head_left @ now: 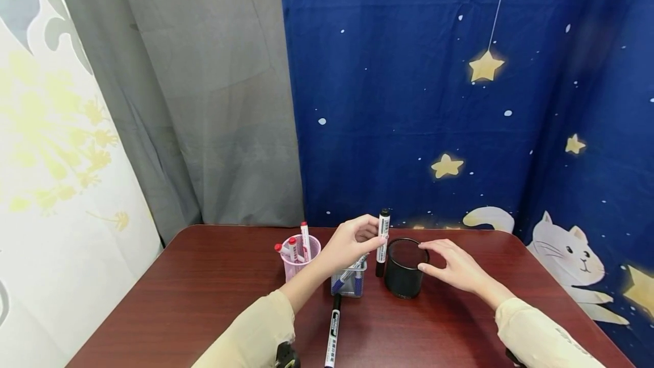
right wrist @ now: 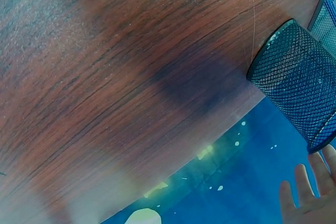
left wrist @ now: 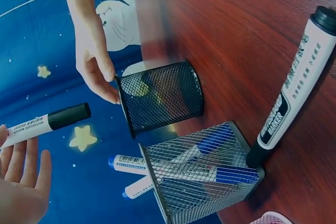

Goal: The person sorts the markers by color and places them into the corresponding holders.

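My left hand (head_left: 352,241) pinches a whiteboard marker (head_left: 382,243) with a white barrel and black cap, upright beside the rim of a black round mesh pen cup (head_left: 403,271). In the left wrist view the marker's black end (left wrist: 70,116) points toward the cup's side. My right hand (head_left: 452,266) has its fingertips at the black cup's rim, fingers spread. Between the cups, a grey square mesh holder (head_left: 352,285) contains blue-capped markers (left wrist: 236,174). Another black marker (head_left: 333,331) lies on the table in front of that holder.
A pink round mesh cup (head_left: 293,268) with several red-capped markers (head_left: 305,240) stands left of the grey holder. The brown wooden table (head_left: 204,300) ends at a grey curtain (head_left: 230,129) and a blue star-patterned curtain (head_left: 383,101).
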Demonstrator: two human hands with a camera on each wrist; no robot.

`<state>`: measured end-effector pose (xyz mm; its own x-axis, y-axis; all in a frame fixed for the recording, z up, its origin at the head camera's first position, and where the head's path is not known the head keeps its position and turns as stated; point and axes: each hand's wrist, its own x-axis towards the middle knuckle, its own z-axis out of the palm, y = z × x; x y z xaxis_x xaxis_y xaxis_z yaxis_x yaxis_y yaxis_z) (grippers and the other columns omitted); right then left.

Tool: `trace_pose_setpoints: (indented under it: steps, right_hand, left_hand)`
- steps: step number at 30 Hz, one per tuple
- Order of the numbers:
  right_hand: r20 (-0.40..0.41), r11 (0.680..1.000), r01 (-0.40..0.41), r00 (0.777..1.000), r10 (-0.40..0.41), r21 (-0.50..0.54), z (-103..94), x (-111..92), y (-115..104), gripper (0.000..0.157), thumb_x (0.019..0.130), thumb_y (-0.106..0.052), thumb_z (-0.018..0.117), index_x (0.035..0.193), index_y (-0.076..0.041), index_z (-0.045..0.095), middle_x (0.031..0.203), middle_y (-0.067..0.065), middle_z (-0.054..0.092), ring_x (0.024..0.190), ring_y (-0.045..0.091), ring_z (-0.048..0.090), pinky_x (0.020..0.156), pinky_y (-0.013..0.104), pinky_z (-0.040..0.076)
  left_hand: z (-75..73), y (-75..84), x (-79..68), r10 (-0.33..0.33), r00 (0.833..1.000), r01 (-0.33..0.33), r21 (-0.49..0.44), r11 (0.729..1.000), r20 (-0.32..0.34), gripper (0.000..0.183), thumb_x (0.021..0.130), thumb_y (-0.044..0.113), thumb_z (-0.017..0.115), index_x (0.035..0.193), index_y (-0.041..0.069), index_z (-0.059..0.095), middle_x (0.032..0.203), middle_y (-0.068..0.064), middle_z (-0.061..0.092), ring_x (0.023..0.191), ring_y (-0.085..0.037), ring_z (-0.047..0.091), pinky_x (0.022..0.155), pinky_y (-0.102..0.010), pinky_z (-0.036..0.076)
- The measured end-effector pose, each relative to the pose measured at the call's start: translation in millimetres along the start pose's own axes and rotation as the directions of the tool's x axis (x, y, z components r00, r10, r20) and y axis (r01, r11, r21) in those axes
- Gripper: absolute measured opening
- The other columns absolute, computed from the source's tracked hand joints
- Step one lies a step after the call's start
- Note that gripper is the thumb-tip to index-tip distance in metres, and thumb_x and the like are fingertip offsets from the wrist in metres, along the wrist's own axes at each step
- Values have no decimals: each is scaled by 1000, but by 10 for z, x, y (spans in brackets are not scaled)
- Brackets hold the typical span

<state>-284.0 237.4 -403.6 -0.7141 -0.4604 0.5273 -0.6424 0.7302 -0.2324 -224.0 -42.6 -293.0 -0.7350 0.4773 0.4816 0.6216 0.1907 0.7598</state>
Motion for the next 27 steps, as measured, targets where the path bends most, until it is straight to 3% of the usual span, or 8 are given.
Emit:
trace_pose_setpoints:
  steps: [8, 12, 19, 27]
  right_hand:
    - [-8, 1000, 8, 1000, -8, -6, 1, -3, 7, 43, 78, -36, 71, 111, -9, 63, 109, 5, 61, 104, 24, 53, 85, 45, 42]
    - [1, 1000, 2, 1000, -2, -5, 5, -4, 9, 44, 78, -37, 70, 112, -9, 63, 109, 5, 61, 104, 24, 52, 85, 45, 42]
    - [8, 1000, -3, 1000, 3, -3, 5, -7, 9, 44, 79, -37, 70, 112, -9, 63, 109, 5, 61, 104, 23, 52, 85, 45, 42]
    - [5, 1000, 7, 1000, -7, 0, 0, 3, 11, 45, 79, -37, 70, 112, -8, 63, 109, 5, 61, 104, 24, 52, 85, 45, 42]
  left_hand:
    - [80, -299, 149, 18, 1000, -18, 9, 1000, -7, 17, 85, 8, 64, 100, 0, 61, 87, -8, 63, 79, -14, 60, 74, -25, 48]
    - [94, -301, 177, 30, 999, -30, 24, 999, -12, 17, 85, 10, 65, 99, 2, 61, 86, -5, 63, 76, -9, 59, 73, -22, 47]
    - [130, -342, 236, 53, 998, -53, 19, 998, -24, 18, 84, 9, 65, 99, 1, 61, 87, -9, 64, 78, -15, 61, 73, -24, 48]
    - [142, -371, 304, 22, 1000, -22, 22, 1000, -19, 18, 85, 10, 64, 101, 2, 61, 88, -7, 64, 78, -10, 61, 73, -22, 47]
